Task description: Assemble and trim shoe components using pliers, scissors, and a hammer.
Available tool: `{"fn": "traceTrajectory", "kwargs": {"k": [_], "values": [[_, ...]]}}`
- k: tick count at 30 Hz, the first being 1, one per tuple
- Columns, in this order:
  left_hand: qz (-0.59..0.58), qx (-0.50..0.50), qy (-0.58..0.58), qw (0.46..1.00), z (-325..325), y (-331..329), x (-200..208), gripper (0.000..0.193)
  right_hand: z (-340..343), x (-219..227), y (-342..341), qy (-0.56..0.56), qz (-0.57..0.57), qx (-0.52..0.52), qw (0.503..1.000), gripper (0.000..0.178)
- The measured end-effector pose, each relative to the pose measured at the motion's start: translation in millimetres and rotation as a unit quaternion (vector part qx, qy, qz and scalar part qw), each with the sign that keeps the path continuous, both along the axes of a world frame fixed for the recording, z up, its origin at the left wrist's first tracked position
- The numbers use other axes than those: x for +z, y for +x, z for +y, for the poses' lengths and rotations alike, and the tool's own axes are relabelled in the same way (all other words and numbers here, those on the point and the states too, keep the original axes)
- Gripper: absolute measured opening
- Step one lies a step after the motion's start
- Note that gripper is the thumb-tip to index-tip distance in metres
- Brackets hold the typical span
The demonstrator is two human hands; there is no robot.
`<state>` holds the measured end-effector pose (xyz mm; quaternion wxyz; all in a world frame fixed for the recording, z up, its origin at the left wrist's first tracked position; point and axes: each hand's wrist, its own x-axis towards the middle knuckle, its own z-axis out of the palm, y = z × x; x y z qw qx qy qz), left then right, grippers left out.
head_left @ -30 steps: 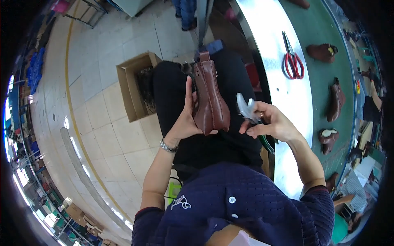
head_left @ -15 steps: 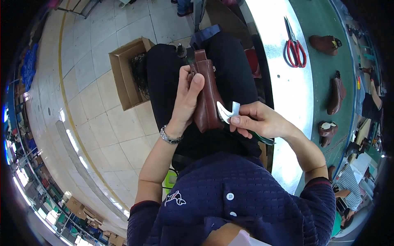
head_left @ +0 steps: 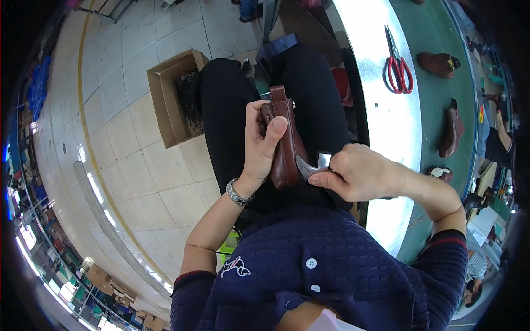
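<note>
Two hands work on a brown leather shoe, above the lap of the person.
The left hand [head_left: 260, 148] holds the shoe [head_left: 289, 151] around its upper part, with the thumb on the front. The right hand [head_left: 365, 174] is closed around a metal pincer tool [head_left: 320, 164], and its curved tip is at the lower right side of the shoe. On the shiny surface [head_left: 382, 129] to the right, there lie red-handled scissors [head_left: 396, 55]; a cardboard box [head_left: 163, 107] stands at the left.
</note>
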<state>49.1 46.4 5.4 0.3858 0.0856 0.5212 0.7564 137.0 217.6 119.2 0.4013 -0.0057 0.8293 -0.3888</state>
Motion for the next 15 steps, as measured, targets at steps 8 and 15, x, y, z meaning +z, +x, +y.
{"fn": "traceTrajectory", "kwargs": {"k": [8,15], "values": [[0.026,-0.005,0.026,0.999,-5.9,-0.2,-10.4,0.069,-22.0,-23.2,40.3,-0.028,0.068,-0.142,0.987,0.057],[0.047,-0.038,-0.004,0.998,-5.0,6.5,4.7,0.081,-8.9,-18.7,28.3,-0.190,-0.112,-0.206,0.953,0.061]]}}
